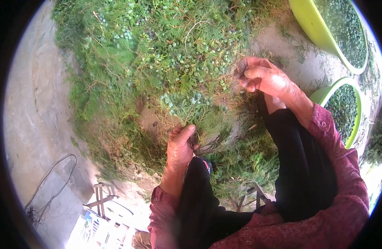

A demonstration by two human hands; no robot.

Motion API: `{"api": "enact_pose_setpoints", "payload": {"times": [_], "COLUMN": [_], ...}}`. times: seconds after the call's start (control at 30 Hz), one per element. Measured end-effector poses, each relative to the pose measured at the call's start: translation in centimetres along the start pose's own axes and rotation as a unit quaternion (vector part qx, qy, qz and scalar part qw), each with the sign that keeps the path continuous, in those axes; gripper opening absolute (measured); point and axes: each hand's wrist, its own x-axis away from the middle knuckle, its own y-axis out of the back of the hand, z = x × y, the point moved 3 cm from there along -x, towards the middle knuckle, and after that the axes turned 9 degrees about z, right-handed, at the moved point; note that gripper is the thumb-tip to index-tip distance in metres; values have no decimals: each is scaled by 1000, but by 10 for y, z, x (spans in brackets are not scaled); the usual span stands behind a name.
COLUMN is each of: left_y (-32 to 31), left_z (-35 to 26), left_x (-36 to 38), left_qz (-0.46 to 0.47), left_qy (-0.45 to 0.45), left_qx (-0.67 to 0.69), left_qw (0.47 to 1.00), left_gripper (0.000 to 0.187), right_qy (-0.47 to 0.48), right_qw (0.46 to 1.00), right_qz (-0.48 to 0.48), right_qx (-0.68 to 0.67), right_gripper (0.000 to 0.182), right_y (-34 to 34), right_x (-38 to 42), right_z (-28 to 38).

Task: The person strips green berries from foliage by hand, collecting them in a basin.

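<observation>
My left hand [181,143], low in the middle, has its thumb and fingers closed round the stem of a leafy conifer sprig [191,107]. Pale blue-green cones sit among the sprig's flat green leaves, and its darker twig end shows below the thumb. My right hand [263,76] is raised to the right of the sprig, apart from it. Its fingers are curled in towards the thumb; whatever lies between the fingertips, if anything, is too small to make out. Behind both hands spreads a large heap of cut conifer branches [157,50] with many similar cones.
At the right stand a large yellow-green basin [319,27] and a smaller light green basin [323,94], both filled with small green cones. My knees in dark trousers [300,153] are below. A cable [54,170] and a wooden frame [100,201] lie lower left on the concrete.
</observation>
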Motion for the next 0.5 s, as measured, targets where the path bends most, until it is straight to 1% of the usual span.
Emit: {"api": "enact_pose_setpoints", "payload": {"times": [0.07, 0.1, 0.17, 0.23, 0.3, 0.37, 0.43, 0.47, 0.5], "left_y": [-1, -4, -10, -14, -15, -17, -21, -22, -21], "left_z": [-1, -2, -6, -9, -9, -10, -15, -16, -16], "left_x": [2, 3, 5, 5, 5, 5, 7, 8, 9], "left_qz": [5, 14, 20, 20, 13, 8, 12, 11, -9], "left_qy": [-11, -12, -13, -10, -11, -12, -35, -34, -18], "left_qx": [-6, -27, -48, -32, -42, -53, -58, -57, -73], "left_qw": [1000, 999, 999, 999, 999, 998, 998, 998, 997], "left_gripper": [10, 13, 16, 20, 23, 26, 30, 30, 31], "right_qy": [5, 4, -26, -45, -53, -55, -69, -70, -67], "right_qw": [998, 998, 999, 998, 990, 988, 987, 987, 989], "right_qz": [-65, -64, 4, 16, 58, 57, 24, 25, 28], "right_qx": [25, 23, 32, 32, 118, 129, 143, 143, 126], "right_gripper": [15, 15, 15, 15, 16, 17, 16, 16, 16], "right_y": [5, 6, 3, -7, -19, -23, -21, -20, -19], "right_x": [-1, -2, -7, -11, -12, -12, -11, -11, -11], "right_z": [-4, -7, -13, -16, -15, -12, -13, -14, -15]}}
